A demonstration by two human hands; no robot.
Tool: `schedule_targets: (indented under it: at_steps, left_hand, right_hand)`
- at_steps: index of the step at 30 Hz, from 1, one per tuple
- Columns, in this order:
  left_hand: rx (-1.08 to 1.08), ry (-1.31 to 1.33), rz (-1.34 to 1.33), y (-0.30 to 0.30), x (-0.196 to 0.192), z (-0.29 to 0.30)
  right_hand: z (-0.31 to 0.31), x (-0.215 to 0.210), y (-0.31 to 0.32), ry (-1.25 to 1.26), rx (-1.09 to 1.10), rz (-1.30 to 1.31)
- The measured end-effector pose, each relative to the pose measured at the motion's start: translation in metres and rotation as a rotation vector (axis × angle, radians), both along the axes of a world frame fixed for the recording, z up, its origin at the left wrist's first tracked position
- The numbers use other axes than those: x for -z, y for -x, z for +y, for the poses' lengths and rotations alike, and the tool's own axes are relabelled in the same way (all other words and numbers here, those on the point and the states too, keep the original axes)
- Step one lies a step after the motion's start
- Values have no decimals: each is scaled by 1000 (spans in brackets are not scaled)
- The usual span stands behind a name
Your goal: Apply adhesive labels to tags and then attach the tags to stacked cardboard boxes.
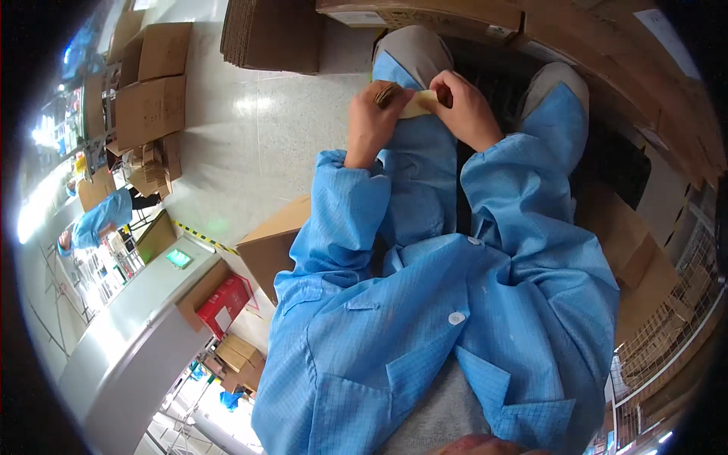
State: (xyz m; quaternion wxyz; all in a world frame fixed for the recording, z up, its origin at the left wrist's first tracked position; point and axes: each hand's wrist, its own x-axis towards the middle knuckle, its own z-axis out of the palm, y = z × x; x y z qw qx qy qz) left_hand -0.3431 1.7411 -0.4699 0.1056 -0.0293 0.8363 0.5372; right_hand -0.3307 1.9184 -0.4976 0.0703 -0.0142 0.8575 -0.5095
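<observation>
Left hand (368,120) and right hand (469,114) holding a pale yellow strip (419,105) between them near the left knee (415,47); cardboard stack (274,34) beyond

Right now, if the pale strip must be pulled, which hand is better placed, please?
Probably the right hand: it grips one end of the pale strip, while the left hand is also occupied with a brown layered piece.
</observation>
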Motion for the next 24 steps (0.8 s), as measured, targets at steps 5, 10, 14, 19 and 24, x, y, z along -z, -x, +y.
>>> schedule_targets:
  at_steps: [5, 10, 14, 19, 24]
  left_hand:
    - [-97, -517, -252, -6, -22, 2]
    - [125, -1165, -575, -12, -38, 44]
    - [248, -1152, -638, -15, -53, 85]
    - [217, -1082, -656, -23, -67, 118]
    - [368, -812, -673, -18, -71, 131]
  right_hand:
    - [29, 2, -11, 133, -39, -49]
    - [72, -46, -55, 802, 292, -36]
    - [102, -99, -87, 572, 459, -65]
    - [95, -118, -100, 369, 436, -196]
    - [92, -115, -92, 262, 578, -53]
